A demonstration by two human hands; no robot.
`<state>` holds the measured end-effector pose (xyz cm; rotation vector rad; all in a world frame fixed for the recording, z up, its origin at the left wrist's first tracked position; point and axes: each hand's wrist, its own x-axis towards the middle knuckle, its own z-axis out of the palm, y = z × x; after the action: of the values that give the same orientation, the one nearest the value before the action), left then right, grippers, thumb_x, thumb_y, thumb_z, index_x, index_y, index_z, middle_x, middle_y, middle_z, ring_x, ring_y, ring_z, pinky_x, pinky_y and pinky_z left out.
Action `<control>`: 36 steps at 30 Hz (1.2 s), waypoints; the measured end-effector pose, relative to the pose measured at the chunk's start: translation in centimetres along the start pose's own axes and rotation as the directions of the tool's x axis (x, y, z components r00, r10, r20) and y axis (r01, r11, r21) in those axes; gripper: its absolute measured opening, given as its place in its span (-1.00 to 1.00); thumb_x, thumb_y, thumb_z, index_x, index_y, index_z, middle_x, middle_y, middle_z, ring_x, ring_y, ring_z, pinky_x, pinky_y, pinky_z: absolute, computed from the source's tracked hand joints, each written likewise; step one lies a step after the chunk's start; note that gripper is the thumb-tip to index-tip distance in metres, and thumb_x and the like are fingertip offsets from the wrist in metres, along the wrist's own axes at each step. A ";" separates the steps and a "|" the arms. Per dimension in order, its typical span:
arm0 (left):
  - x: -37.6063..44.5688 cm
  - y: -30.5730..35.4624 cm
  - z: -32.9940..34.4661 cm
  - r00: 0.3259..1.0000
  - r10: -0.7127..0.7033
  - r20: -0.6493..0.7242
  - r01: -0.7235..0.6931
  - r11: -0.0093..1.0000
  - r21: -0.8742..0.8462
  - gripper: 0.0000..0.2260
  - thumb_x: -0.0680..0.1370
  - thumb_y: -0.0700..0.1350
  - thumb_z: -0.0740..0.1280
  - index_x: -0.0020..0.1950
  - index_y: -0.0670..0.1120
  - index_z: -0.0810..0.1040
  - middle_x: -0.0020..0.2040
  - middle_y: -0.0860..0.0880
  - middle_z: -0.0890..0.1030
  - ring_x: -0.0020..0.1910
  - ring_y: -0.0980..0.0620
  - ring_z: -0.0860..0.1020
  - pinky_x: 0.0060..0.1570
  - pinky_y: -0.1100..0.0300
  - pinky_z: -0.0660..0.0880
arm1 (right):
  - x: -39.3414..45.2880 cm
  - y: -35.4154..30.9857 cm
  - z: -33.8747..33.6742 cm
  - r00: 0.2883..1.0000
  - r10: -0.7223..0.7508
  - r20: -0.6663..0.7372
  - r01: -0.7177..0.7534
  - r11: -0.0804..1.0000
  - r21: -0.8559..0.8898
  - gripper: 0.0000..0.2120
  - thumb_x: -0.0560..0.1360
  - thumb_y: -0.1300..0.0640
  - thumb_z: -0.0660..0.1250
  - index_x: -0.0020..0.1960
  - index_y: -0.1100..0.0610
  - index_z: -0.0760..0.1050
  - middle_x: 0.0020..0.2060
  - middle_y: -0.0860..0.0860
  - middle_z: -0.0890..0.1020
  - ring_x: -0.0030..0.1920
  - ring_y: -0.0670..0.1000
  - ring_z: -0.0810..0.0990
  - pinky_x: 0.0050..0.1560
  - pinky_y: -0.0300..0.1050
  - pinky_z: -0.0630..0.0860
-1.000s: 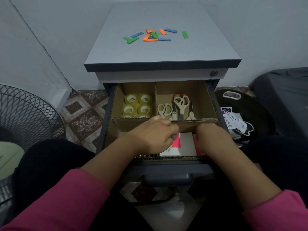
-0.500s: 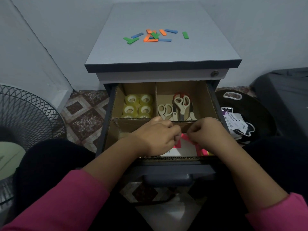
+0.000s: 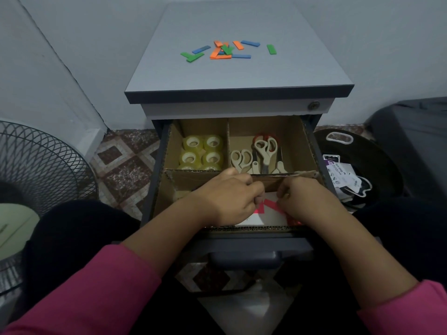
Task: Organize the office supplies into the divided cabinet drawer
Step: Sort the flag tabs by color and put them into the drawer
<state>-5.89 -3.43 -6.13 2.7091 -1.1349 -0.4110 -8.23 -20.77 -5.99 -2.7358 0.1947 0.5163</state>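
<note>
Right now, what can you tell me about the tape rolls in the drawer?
The clear tape rolls fill the back left cardboard compartment of the open drawer. They look glossy and yellowish with pale cores, and lie flat, holes upward, in two close columns. Four show fully; two nearer ones are partly hidden by the cardboard divider. Neither hand touches them.

Person: 2 bare forearms, left hand (image 3: 227, 199) and right hand (image 3: 306, 198) ungloved. Pink long sleeves (image 3: 96, 293) pushed back behind each wrist. Dark trousers (image 3: 72, 233) below both sleeves.

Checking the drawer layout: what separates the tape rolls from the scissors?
An upright cardboard divider stands between the tape rolls and scissors, head view.
</note>
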 end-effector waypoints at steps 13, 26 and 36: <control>0.0 0.1 -0.1 1.000 -0.015 0.010 0.015 1.000 0.000 -0.81 0.58 -0.04 0.11 0.15 0.05 0.42 0.03 0.06 0.39 0.02 0.02 0.28 0.10 0.21 0.20 | 0.5 0.6 -0.2 0.982 -0.163 0.098 0.176 0.973 -0.149 -0.72 0.49 0.14 0.28 -0.05 -0.26 0.56 -0.05 -0.11 0.58 -0.04 -0.03 0.56 -0.03 -0.07 0.56; -0.2 0.9 -0.4 1.000 0.008 0.028 -0.009 0.999 0.051 -0.78 0.61 -0.03 0.08 0.22 0.04 0.38 0.14 0.00 0.42 0.08 -0.01 0.31 0.18 0.18 0.23 | 0.7 0.7 0.2 0.982 -0.181 0.053 0.187 0.971 -0.152 -0.78 0.43 0.04 0.39 0.03 -0.22 0.55 -0.10 -0.14 0.53 0.02 -0.02 0.56 -0.08 -0.16 0.48; 0.1 1.3 -0.6 0.999 0.026 0.033 -0.029 0.994 0.104 -0.77 0.62 -0.05 0.07 0.25 0.03 0.39 0.18 -0.01 0.43 0.12 0.02 0.30 -0.07 0.32 0.00 | 1.2 0.7 1.1 0.979 -0.199 -0.044 0.188 0.966 -0.175 -0.77 0.41 -0.02 0.39 0.06 -0.19 0.54 0.00 -0.09 0.60 0.04 0.01 0.58 -0.14 -0.19 0.40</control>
<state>-6.51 -4.37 -5.19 2.7822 -1.2341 -0.4020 -7.62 -21.15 -7.63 -2.8980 -0.1072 0.4118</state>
